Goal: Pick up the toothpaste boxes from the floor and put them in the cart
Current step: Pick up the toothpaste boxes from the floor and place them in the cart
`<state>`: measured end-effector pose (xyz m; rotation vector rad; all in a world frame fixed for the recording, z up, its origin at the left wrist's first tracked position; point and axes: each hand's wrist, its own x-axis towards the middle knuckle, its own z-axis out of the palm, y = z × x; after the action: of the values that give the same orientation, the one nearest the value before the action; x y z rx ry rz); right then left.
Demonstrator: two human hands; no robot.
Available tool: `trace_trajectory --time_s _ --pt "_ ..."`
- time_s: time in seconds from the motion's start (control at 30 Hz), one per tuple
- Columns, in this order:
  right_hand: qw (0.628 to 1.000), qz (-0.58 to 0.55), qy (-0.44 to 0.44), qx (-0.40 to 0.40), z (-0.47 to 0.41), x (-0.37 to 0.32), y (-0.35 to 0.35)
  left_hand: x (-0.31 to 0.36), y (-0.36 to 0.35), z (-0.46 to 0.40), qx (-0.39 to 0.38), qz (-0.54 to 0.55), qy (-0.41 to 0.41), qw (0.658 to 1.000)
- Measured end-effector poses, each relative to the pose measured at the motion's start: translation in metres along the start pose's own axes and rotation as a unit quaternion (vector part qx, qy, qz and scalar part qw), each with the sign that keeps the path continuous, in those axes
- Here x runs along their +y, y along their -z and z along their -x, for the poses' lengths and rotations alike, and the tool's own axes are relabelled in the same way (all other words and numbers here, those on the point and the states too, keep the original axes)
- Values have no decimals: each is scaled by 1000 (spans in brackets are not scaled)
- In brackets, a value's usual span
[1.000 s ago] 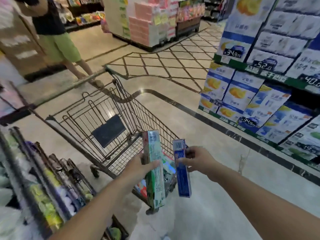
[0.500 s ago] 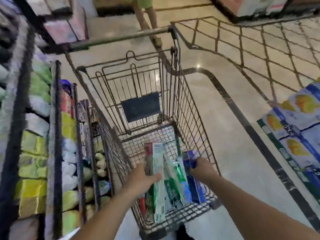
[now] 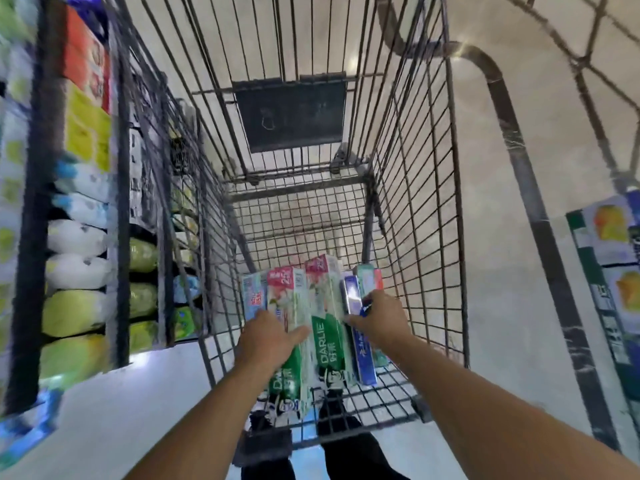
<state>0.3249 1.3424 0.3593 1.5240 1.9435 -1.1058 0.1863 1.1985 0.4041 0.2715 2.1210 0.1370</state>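
I look straight down into a wire shopping cart (image 3: 417,202). Several toothpaste boxes lie lengthwise at its near end. My left hand (image 3: 266,341) holds a green and white toothpaste box (image 3: 292,306) low in the basket, thumb stretched across its face. Beside it lies a second green and white box (image 3: 329,344) marked DARLIE. My right hand (image 3: 381,320) grips a blue toothpaste box (image 3: 365,358) on its edge near the cart's right wall. More boxes sit at the far left (image 3: 251,292) and far right (image 3: 369,275) of the row. Whether the held boxes touch the cart floor is unclear.
Store shelves with green, white and yellow packs (image 3: 79,271) stand close along the cart's left side. A black flap (image 3: 291,112) hangs at the cart's far end. Pale tiled floor (image 3: 502,306) lies to the right, with blue and white cartons (image 3: 613,258) at the right edge.
Both hands have gone deeper into the cart with their boxes, and the view has tilted down and closer. The person beyond the cart is out of view.
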Motion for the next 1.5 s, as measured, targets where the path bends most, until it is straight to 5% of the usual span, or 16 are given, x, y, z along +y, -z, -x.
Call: trace_trajectory --time_s 0.5,0.8,1.17,1.5 --pt "999 -43 -14 -16 10 6 12 -13 10 -5 23 -179 -59 982" --pt "999 -39 -3 -9 29 -2 30 -14 23 12 -3 -140 -91 986" --pt "966 177 188 10 126 -52 121 27 114 97 1 -128 -205 970" --pt "896 298 326 44 206 -103 154 -14 168 217 51 -157 -171 971"
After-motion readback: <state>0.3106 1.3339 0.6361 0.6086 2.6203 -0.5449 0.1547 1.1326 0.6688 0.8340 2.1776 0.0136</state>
